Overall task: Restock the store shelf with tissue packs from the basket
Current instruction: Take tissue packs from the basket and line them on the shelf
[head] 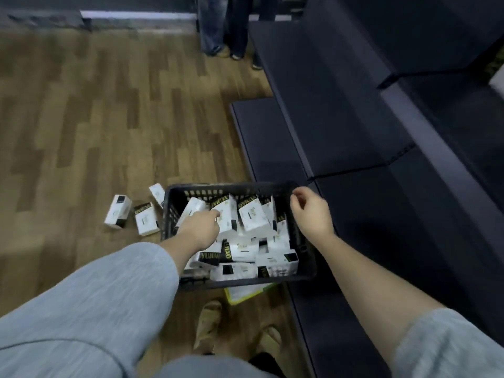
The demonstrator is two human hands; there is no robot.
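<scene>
A black plastic basket (307,264) stands on the wooden floor, filled with several white tissue packs (252,215) bearing black and gold labels. My left hand (200,227) reaches into the basket's left side, its fingertips touching an upright pack (226,214); what its fingers do is partly hidden. My right hand (311,211) hovers over the basket's far right corner with loosely curled fingers and holds nothing. The dark store shelf (354,148) rises in empty tiers on the right.
Three tissue packs (118,211) lie on the floor left of the basket. A yellow-edged sheet (245,291) pokes out under the basket. My shoes (208,323) are below it. Another person's legs (223,25) stand at the far end of the aisle.
</scene>
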